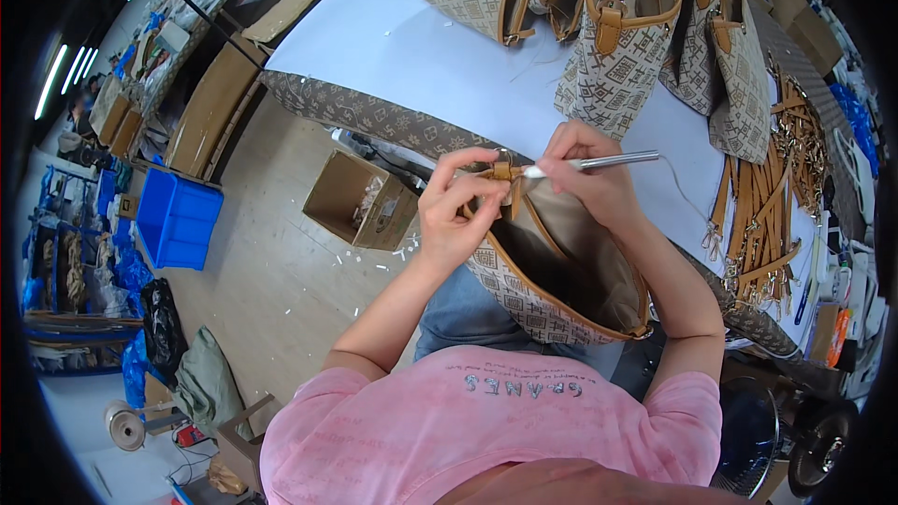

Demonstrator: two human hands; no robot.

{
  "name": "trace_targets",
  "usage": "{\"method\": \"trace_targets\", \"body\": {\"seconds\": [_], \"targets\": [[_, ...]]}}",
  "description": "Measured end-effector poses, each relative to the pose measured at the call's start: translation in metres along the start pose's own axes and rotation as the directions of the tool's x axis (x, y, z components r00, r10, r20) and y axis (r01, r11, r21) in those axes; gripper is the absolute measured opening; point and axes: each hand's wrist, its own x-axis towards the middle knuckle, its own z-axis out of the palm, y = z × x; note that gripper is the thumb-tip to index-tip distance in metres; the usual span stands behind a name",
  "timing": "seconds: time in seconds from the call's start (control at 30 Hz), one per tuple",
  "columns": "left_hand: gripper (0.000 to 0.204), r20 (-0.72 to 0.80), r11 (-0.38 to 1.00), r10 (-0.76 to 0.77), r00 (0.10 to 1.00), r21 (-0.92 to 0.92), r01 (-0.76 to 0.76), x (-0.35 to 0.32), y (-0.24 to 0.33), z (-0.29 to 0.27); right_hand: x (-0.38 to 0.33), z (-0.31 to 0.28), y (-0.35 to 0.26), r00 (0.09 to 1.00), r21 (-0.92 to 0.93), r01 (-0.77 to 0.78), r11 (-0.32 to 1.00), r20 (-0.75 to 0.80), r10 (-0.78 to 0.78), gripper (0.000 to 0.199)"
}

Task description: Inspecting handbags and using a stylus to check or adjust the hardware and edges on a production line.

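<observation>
Left fingers [465, 193] pinch one bag's [535, 304] tab [504, 171], right fingers [565, 171] one pen-like tool [617, 160], tip [530, 172] unclear. On the counter [374, 56], at least three bags [599, 79] are cut off.

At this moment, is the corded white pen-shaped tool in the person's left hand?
No, the right hand holds the corded white pen-shaped tool, while the left hand pinches the tan tab at the patterned handbag's rim.

Your white-topped table [374, 56] held patterned handbags [622, 61] toward the frame's upper right, and a pile of brown straps [760, 215] lay at centre right.
</observation>
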Motion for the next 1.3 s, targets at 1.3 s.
{"method": "trace_targets", "body": {"seconds": [1.3], "targets": [[0.027, 0.486, 0.811, 0.211, 0.848, 0.397, -0.429, -0.091, 0.053, -0.054, -0.123, 0.054, 0.035, 0.818, -0.463, 0.568, 0.681, 0.229, -0.527, 0.033]]}}
